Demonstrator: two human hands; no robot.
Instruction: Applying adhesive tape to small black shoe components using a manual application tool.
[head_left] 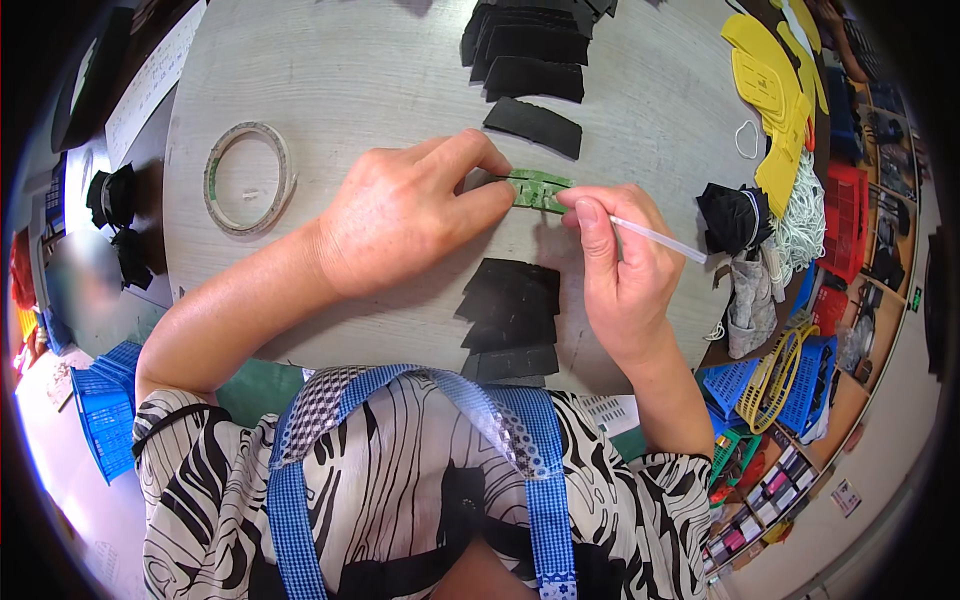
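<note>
A small green template (540, 190) with dark slots lies at the middle of the table, with dark edging showing along its long sides. The thumb and forefinger of my left hand (410, 205) press on its left end; the other fingers curl under. In my right hand (625, 265) is a slim white pen (660, 240), pinched between thumb and fingers. Its tip, at the template's right end, is hidden by my fingers. Just beyond the template lies a single black piece (535, 127), and nearer my body are several overlapping black pieces (510, 315).
More black pieces (535, 78) overlap at the table's far side. A tape roll (249, 180) lies at left. Along the right edge sit yellow pattern pieces (765, 85), a black bundle (735, 217) and white cords (800, 215). Blue baskets (105, 410) stand beside the table.
</note>
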